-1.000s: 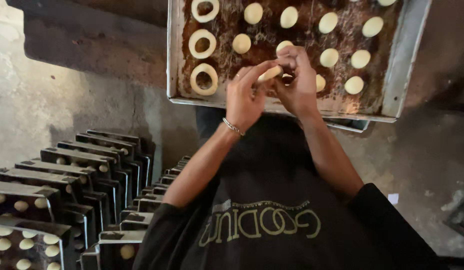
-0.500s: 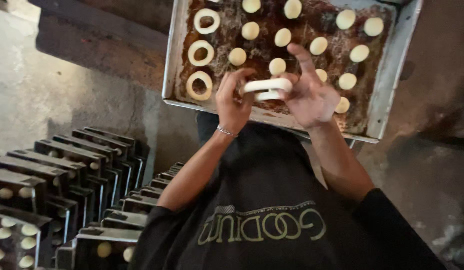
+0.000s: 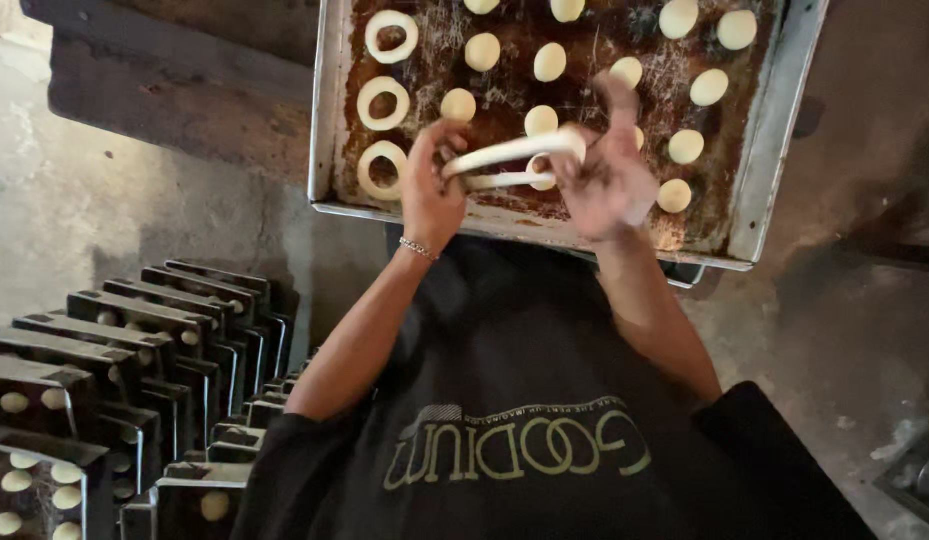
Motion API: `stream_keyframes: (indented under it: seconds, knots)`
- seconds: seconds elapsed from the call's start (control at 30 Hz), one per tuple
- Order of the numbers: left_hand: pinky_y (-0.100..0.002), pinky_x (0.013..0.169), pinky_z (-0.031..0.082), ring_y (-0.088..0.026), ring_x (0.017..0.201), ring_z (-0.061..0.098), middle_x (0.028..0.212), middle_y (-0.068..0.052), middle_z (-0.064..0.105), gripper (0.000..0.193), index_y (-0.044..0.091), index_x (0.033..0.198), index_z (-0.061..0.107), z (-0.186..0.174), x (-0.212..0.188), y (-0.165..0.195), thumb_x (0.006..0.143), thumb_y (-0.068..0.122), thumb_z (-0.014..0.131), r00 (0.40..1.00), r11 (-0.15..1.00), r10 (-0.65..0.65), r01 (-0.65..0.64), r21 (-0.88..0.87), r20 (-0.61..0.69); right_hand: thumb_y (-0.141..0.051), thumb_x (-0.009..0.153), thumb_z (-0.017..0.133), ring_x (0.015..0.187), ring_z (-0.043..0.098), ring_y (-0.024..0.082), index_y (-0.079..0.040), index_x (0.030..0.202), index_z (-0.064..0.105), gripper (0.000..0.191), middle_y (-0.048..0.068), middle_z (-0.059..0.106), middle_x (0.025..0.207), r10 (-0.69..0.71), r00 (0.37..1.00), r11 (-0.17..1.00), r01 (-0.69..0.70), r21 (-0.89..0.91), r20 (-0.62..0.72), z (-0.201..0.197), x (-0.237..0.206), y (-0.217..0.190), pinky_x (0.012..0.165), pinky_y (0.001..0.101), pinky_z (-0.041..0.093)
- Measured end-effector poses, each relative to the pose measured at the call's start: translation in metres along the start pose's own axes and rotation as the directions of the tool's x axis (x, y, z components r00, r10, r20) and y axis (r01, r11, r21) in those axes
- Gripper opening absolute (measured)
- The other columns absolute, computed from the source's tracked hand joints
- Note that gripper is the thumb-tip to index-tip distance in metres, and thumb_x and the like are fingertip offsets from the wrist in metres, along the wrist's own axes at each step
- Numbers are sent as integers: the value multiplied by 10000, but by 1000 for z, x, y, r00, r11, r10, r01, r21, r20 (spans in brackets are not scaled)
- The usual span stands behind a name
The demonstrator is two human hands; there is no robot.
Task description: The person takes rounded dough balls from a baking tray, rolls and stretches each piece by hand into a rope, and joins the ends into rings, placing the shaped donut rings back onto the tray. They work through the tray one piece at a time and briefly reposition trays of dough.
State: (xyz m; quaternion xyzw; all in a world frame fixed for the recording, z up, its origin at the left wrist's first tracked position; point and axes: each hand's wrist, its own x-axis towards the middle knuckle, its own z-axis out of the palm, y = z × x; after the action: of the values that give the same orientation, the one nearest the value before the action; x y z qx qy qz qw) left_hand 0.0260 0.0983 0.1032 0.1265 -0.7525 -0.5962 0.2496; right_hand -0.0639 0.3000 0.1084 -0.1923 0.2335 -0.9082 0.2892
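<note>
Both my hands hold one pale dough loop [image 3: 514, 160] stretched between them just above the near edge of a rusty metal baking tray [image 3: 324, 120]. My left hand [image 3: 429, 190], with a thin bracelet at the wrist, pinches the loop's left end. My right hand [image 3: 609, 175] grips the right end, its fingers partly blurred. Three finished dough rings [image 3: 382, 102] lie in a column along the tray's left side. Several round dough balls [image 3: 482, 52] sit in rows over the remaining surface of the tray.
A stack of dark metal trays [image 3: 134, 320] holding small dough balls stands at the lower left. Grey concrete floor [image 3: 104, 200] surrounds the tray. My dark shirt [image 3: 514, 400] fills the lower middle of the view.
A second ago my hands were together on a small piece of dough over the tray. They have since drawn apart and pulled it into a long loop.
</note>
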Motion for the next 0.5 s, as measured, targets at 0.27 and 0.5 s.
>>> stream_keyframes:
  seconds: [0.27, 0.5]
  knots:
    - [-258, 900, 592, -166, 1044, 655, 1166, -78, 631, 683, 100, 1399, 527, -10, -11, -13, 810, -226, 411, 981, 987, -154, 158, -23, 120, 110, 930, 635, 933, 611, 165, -185, 1393, 487, 569, 61, 584, 988, 134, 991, 977, -136, -162, -24, -19, 3, 20, 771, 277, 555]
    - [-402, 859, 550, -272, 936, 597, 1092, -183, 543, 424, 127, 1321, 677, -36, -2, -20, 952, -82, 664, 851, 893, -413, 449, -39, 324, 9, 928, 789, 920, 685, 209, -58, 1109, 735, 201, 41, 652, 933, 125, 881, 103, -469, -877, -456, -25, -9, 55, 794, 374, 578]
